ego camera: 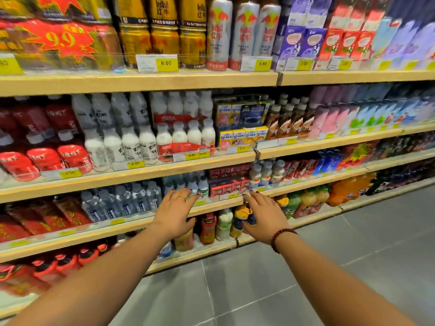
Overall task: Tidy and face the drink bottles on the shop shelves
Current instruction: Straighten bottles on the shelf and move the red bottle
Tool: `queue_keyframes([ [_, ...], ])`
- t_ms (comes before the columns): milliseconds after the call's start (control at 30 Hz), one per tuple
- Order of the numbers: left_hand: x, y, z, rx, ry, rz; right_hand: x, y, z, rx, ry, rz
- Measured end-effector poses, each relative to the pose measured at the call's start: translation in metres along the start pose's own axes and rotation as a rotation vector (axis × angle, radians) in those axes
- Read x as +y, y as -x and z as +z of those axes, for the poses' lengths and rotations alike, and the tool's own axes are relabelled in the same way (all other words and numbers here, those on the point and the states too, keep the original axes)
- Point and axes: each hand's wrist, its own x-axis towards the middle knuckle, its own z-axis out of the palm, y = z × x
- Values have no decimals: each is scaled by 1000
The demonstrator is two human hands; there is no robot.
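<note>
Small bottles [199, 187] stand upright just left of the red cartons [227, 183], their long axes vertical, caps up and labels facing the aisle. The left hand [175, 214] reaches in left of the cartons with its fingers spread, straight and holding nothing, the tips at the bottles. The right hand [263, 214] is below and right of the cartons, also released and flat-fingered at the shelf edge [216, 208]. Whether either of the hands touches anything cannot be told.

It was a shop: long wooden shelves [141, 82] ran far right, packed with drinks [164, 27], yellow price tags [167, 63] along their edges.
</note>
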Motion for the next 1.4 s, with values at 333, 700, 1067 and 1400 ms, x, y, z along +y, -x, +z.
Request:
queue_keyframes([
  [333,33,-61,25,-23,-4,-319,85,-105,14,-97,1,-286],
  [700,68,-77,50,-13,58,-618,119,-170,49,-211,-22,-543],
  [1067,59,-92,184,28,183,-658,120,-191,196,-250,-247,-491],
  [1400,40,-104,359,76,253,-625,123,-223,368,-284,-525,-280],
])
